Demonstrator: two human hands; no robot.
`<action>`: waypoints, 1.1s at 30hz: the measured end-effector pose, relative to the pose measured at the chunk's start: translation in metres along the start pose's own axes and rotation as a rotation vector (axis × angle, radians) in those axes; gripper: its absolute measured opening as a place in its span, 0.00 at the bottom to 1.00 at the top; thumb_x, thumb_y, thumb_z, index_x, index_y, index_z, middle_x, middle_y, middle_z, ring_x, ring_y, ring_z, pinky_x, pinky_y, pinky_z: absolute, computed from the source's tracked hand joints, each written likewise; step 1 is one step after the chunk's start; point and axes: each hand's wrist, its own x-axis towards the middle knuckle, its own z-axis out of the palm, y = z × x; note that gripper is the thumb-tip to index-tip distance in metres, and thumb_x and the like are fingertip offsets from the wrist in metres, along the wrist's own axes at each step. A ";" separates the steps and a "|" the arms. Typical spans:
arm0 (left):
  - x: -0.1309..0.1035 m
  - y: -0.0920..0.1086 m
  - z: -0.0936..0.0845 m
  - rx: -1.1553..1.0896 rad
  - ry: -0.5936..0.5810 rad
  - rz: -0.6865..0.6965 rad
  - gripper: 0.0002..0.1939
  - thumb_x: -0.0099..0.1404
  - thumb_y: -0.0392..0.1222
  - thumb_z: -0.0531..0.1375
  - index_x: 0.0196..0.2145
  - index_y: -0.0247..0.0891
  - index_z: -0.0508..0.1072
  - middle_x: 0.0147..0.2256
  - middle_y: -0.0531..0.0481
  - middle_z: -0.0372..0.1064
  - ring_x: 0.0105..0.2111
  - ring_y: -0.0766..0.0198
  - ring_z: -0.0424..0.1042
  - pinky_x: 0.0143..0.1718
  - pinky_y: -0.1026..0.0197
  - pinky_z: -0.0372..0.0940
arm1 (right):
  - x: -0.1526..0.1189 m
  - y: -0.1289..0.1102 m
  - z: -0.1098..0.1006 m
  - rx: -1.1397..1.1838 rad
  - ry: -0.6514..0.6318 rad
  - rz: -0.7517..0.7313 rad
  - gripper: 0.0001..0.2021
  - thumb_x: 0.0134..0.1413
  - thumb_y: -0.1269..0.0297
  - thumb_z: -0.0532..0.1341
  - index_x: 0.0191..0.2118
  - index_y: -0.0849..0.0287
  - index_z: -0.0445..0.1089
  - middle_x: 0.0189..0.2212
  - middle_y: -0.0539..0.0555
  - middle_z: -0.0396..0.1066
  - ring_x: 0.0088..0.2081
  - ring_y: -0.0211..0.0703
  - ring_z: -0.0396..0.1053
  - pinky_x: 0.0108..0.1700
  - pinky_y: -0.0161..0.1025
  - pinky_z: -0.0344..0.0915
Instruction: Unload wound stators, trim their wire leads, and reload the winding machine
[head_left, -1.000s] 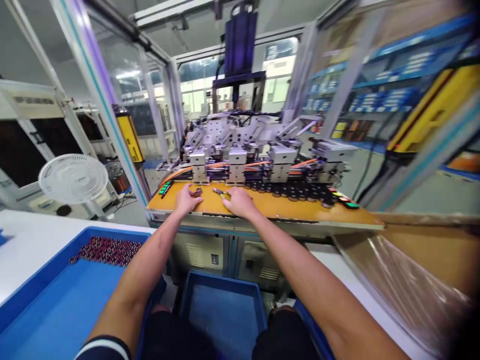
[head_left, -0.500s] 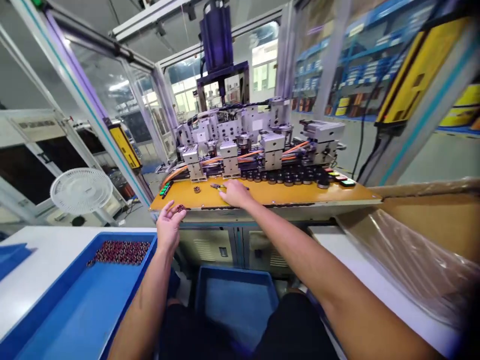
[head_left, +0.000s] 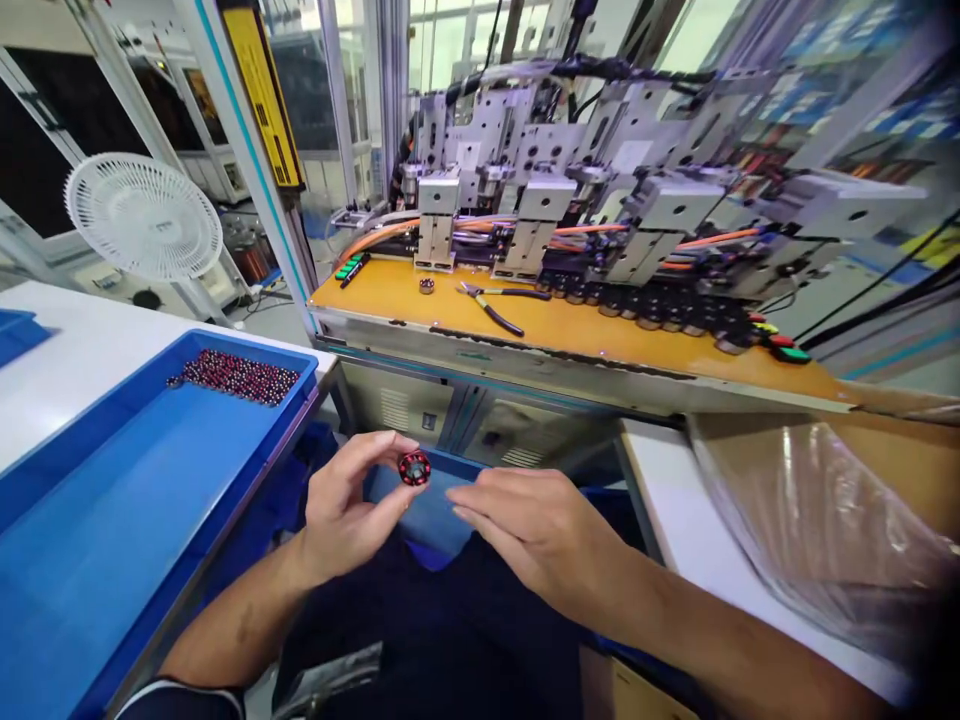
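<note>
Between the thumb and fingertips of my left hand (head_left: 349, 505) is a small ring-shaped motor stator (head_left: 414, 468), red and black with an open centre, its face turned toward me. My right hand (head_left: 536, 525) is just to the right of it, fingers stretched out toward the ring but apart from it; nothing shows in them. Pliers (head_left: 495, 305) with black and yellow handles lie spread on the orange bench top (head_left: 390, 295). A single similar stator (head_left: 427, 286) sits to their left.
At left, a blue tray (head_left: 225, 480) holds many red-and-black stators (head_left: 240, 377) at its far end. Behind the bench top stands a machine with metal blocks (head_left: 547, 200) and a row of dark round parts (head_left: 645, 308). Plastic wrap (head_left: 810, 520) covers a box at right.
My right hand has left the pliers and come back toward me. My left hand has brought the stator in from the bench edge to in front of my body. The view has tilted down.
</note>
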 end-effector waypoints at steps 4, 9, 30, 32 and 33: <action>-0.001 0.006 0.000 -0.085 0.013 -0.129 0.41 0.52 0.20 0.67 0.60 0.45 0.64 0.45 0.48 0.75 0.42 0.65 0.77 0.44 0.65 0.75 | -0.009 -0.007 0.004 0.239 -0.113 0.030 0.11 0.66 0.68 0.55 0.40 0.57 0.77 0.19 0.49 0.67 0.21 0.37 0.63 0.25 0.36 0.55; -0.002 0.013 -0.003 -0.180 -0.009 -0.204 0.39 0.54 0.21 0.66 0.60 0.46 0.64 0.45 0.48 0.75 0.43 0.66 0.77 0.46 0.65 0.74 | -0.018 -0.010 0.008 0.538 -0.014 0.191 0.10 0.59 0.65 0.65 0.47 0.52 0.75 0.34 0.53 0.73 0.27 0.36 0.66 0.28 0.34 0.62; -0.017 0.017 -0.004 -0.290 -0.178 -0.185 0.38 0.59 0.27 0.66 0.63 0.46 0.59 0.47 0.43 0.76 0.43 0.60 0.78 0.47 0.58 0.75 | -0.013 -0.026 0.062 1.305 0.281 0.689 0.09 0.58 0.56 0.65 0.36 0.55 0.68 0.35 0.51 0.64 0.35 0.38 0.63 0.38 0.35 0.63; -0.018 0.019 -0.004 -0.336 -0.176 -0.221 0.38 0.58 0.25 0.66 0.62 0.47 0.60 0.47 0.44 0.76 0.44 0.60 0.77 0.48 0.58 0.74 | -0.013 -0.028 0.062 1.299 0.291 0.681 0.09 0.59 0.58 0.64 0.32 0.56 0.67 0.34 0.50 0.64 0.37 0.38 0.63 0.41 0.35 0.62; -0.018 0.020 -0.004 -0.378 -0.160 -0.267 0.37 0.58 0.24 0.65 0.61 0.47 0.62 0.47 0.44 0.76 0.45 0.61 0.77 0.48 0.59 0.74 | -0.013 -0.030 0.063 1.304 0.316 0.675 0.11 0.61 0.58 0.63 0.31 0.56 0.66 0.32 0.50 0.63 0.36 0.38 0.62 0.40 0.36 0.62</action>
